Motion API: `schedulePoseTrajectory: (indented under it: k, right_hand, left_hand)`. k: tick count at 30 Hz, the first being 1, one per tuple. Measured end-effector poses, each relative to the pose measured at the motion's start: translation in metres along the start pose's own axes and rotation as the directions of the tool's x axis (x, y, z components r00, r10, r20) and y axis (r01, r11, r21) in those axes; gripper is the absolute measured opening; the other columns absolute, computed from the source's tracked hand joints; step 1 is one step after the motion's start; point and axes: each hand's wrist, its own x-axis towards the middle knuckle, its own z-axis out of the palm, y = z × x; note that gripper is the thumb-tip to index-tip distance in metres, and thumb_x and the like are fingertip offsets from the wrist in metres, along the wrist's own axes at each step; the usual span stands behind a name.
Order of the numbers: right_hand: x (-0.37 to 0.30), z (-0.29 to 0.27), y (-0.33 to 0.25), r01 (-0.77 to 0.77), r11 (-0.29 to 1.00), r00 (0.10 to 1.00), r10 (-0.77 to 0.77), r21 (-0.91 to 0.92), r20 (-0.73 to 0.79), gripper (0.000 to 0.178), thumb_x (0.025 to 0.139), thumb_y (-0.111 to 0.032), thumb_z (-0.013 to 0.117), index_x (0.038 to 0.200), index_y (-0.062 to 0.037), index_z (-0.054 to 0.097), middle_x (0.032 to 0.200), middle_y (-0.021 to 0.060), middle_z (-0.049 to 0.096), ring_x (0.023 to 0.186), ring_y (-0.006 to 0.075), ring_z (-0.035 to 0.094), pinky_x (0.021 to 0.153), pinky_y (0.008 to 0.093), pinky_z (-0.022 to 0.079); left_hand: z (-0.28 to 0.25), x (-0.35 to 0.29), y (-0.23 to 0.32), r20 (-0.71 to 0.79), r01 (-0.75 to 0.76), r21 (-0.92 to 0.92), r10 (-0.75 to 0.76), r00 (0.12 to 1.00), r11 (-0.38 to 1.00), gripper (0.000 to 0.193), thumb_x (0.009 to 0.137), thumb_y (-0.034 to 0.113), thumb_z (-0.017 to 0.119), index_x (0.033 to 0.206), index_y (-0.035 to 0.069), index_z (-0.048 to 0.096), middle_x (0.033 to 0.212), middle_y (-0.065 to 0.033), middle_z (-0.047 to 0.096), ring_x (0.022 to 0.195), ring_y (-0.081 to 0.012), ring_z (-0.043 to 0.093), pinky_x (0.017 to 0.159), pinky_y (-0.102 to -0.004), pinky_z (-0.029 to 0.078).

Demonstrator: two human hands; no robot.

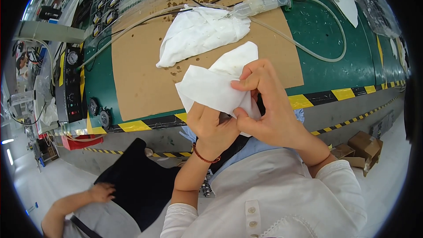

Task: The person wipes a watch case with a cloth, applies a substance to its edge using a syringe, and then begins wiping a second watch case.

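A white wipe [207, 86] is spread over my two hands, just above the near edge of the bench. My right hand [271, 105] pinches the wipe between thumb and fingers. Beneath its lower edge, my left hand [213, 130] is closed, with its fingertips hidden. Something dark shows in the gap between the hands, mostly covered, and I cannot make out what it is. Beyond them, a crumpled white cloth [202, 33] lies on a stained brown cardboard sheet [145, 79]. A clear dispensing syringe [262, 5] with a green cap rests its tip at that cloth.
A pale hose [341, 39] loops across the green bench [321, 68]. A black control box [68, 90] with a gauge stands at left, near two round black parts [105, 117]. Another person's hand [102, 192] is at lower left. Cardboard boxes [365, 145] lie on the floor at right.
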Motion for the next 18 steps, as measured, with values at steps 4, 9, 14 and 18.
schedulePoseTrajectory:
  k: [4, 9, 14, 18]
  right_hand:
    - [0.0013, 0.0019, -0.0012, -0.023, 1.000, 1.000, 0.023, 0.012, 0.004, 0.035, 0.062, 0.001, 0.058, 0.095, 0.0002, 0.046, 0.093, 0.0115, 0.036, 0.083, 0.0239, 0.041, 0.067, 0.0309, 0.038]
    - [0.0027, -0.0018, -0.0018, -0.022, 0.999, 1.000, 0.021, 0.047, 0.006, 0.030, 0.063, 0.001, 0.057, 0.091, -0.0001, 0.047, 0.090, 0.0102, 0.037, 0.080, 0.0226, 0.042, 0.066, 0.0296, 0.038]
    - [0.0044, -0.0034, -0.0023, -0.051, 0.995, 0.999, 0.050, 0.082, 0.011, 0.024, 0.063, 0.001, 0.055, 0.087, -0.0012, 0.049, 0.086, 0.0079, 0.038, 0.075, 0.0186, 0.042, 0.062, 0.0268, 0.037]
    - [0.0048, -0.0032, -0.0009, -0.137, 0.973, 0.991, 0.133, 0.187, 0.031, 0.021, 0.063, -0.001, 0.055, 0.084, -0.0034, 0.051, 0.084, 0.0053, 0.038, 0.069, 0.0129, 0.040, 0.056, 0.0236, 0.034]
  left_hand:
    - [-0.0032, 0.0006, 0.0015, 0.034, 0.042, -0.020, -0.041, 0.999, 0.999, 0.028, 0.060, 0.008, 0.066, 0.085, -0.003, 0.060, 0.067, -0.0038, 0.058, 0.055, -0.0076, 0.052, 0.048, -0.0198, 0.040]
    - [-0.0025, -0.0001, 0.0024, 0.048, 0.063, -0.067, -0.060, 0.997, 0.996, 0.032, 0.057, 0.002, 0.066, 0.088, 0.001, 0.063, 0.084, -0.0108, 0.063, 0.068, -0.0231, 0.061, 0.059, -0.0283, 0.048]
    - [-0.0025, -0.0031, 0.0009, 0.047, 0.045, -0.053, -0.042, 0.998, 0.998, 0.031, 0.055, -0.001, 0.065, 0.086, 0.002, 0.064, 0.085, -0.0104, 0.063, 0.072, -0.0251, 0.061, 0.063, -0.0300, 0.048]
    - [-0.0046, -0.0068, -0.0010, 0.052, 0.048, -0.060, -0.045, 0.998, 0.997, 0.030, 0.055, -0.003, 0.065, 0.084, 0.003, 0.064, 0.085, -0.0098, 0.063, 0.074, -0.0265, 0.061, 0.066, -0.0311, 0.048]
